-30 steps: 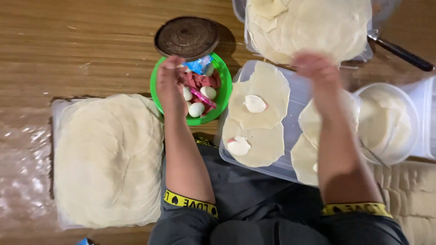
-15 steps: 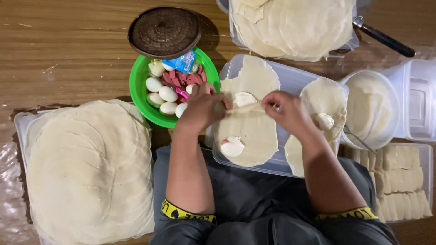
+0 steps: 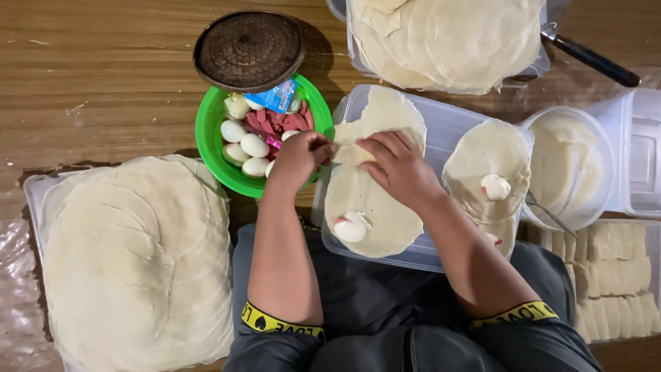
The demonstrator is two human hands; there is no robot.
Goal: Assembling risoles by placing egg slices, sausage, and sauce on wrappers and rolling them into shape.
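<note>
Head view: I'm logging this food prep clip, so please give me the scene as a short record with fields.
left hand: pinching the edge of a folded wrapper
right hand: pressing down on the same wrapper
work surface: clear plastic tray on the lap
waiting pieces: flat wrapper with egg filling; another wrapper with filling
fillings: green bowl of boiled eggs and red sausage pieces
supply: wrapper stack at the left
finished: folded rolls at the right
</note>
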